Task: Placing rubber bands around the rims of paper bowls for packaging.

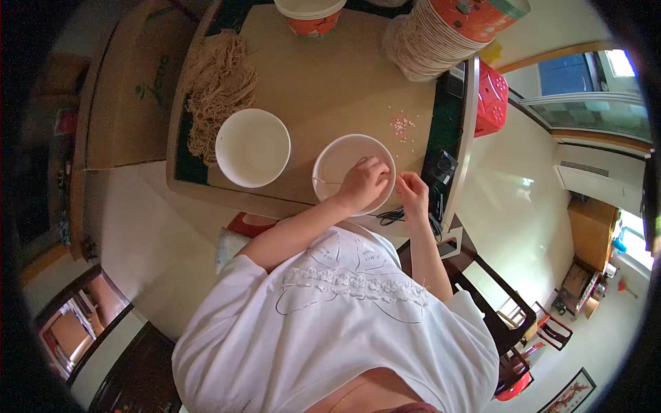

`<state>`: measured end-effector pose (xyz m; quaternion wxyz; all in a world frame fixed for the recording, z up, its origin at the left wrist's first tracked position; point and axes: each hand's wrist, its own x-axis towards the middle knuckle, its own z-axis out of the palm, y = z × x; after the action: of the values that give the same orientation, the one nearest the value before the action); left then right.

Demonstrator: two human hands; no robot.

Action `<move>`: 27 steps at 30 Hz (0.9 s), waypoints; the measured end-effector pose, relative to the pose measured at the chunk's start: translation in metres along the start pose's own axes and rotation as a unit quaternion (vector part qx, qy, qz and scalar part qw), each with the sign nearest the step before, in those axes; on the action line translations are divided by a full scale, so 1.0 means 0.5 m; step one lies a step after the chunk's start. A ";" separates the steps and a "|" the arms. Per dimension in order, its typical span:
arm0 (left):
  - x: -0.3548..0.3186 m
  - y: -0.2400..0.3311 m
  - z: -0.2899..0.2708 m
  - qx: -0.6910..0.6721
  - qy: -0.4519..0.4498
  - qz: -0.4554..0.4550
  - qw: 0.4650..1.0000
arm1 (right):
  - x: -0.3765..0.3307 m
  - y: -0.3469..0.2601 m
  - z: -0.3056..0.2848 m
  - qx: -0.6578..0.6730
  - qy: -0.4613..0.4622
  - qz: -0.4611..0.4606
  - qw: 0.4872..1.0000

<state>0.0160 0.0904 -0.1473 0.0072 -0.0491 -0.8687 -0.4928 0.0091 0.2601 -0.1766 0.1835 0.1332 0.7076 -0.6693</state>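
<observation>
A white paper bucket [335, 153] stands near the front edge of the table. My left hand [365, 184] reaches into it, its fingers curled against the right inner wall. A thin string [326, 182] crosses the inside from the left wall and passes under that hand. Just outside the right rim, my right hand [413, 194] is closed, thumb and fingertips pinched together close to the wall. What lies between the fingertips of either hand is too small to make out. A second white bucket [253, 148], open at the top, stands to the left.
A heap of tan strings [217, 89] lies at the left. Stacked paper buckets [441, 41] lean at the far right, and another bucket stack [311, 15] stands at the back. Small pale and reddish beads [402, 125] are scattered on the cardboard sheet [323, 82]. Black devices [441, 167] and cables line the right edge.
</observation>
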 end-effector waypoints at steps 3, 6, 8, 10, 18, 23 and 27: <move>0.001 0.000 0.001 0.003 0.002 0.005 1.000 | -0.005 -0.011 0.005 0.010 -0.025 -0.004 1.000; 0.002 -0.001 0.002 0.001 0.001 0.006 1.000 | -0.005 -0.011 0.003 -0.006 -0.028 -0.018 0.999; 0.005 -0.007 0.006 -0.013 0.001 0.050 0.999 | -0.006 -0.016 0.000 -0.033 -0.032 -0.016 0.999; 0.003 -0.008 0.012 -0.044 -0.003 0.020 0.999 | -0.012 -0.027 -0.001 -0.060 -0.035 -0.014 0.997; 0.001 -0.026 0.003 -0.141 -0.054 -0.069 0.986 | -0.025 -0.166 0.030 -0.380 -0.064 -0.297 0.873; 0.007 -0.002 -0.025 -0.177 -0.015 -0.089 0.980 | 0.023 -0.187 0.048 -0.508 -0.136 -0.346 0.777; -0.003 -0.022 -0.043 -0.183 -0.010 -0.091 0.979 | 0.050 -0.184 0.051 -0.482 -0.158 -0.382 0.773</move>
<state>0.0155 0.0660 -0.1457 -0.0556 0.0242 -0.7648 -0.6414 -0.0513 0.2271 -0.1060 0.0622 -0.3610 0.8912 -0.2675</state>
